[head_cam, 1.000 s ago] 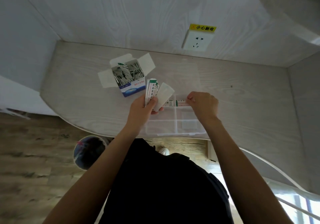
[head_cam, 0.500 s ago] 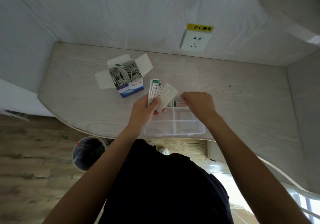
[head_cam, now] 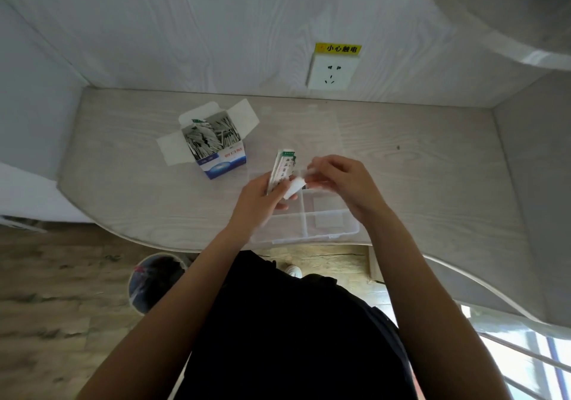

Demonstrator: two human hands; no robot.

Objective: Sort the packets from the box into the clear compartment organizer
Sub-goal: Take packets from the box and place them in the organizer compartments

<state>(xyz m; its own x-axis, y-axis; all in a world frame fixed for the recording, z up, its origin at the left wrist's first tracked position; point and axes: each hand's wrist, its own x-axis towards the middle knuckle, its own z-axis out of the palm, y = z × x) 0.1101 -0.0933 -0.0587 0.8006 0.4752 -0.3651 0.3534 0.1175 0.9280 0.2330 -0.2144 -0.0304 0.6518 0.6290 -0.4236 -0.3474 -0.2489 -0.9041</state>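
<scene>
Packets (head_cam: 282, 169) fanned in left hand (head_cam: 258, 203), right hand (head_cam: 338, 180) pinching one off over the organizer (head_cam: 327, 229) at the bench's near edge; best to peel singly and drop flat.

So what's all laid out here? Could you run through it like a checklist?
Surface: pale wood-grain desk with a curved front edge.
Job's things: open box full of packets; clear compartment organizer at the front edge.
Clutter: nothing seen.
Hands: left hand holds a small stack of packets upright; right hand reaches to the stack, fingertips at a white packet.
Cables: nothing seen.
Surroundings: wall socket under a yellow warning label; bin on the wooden floor.
</scene>
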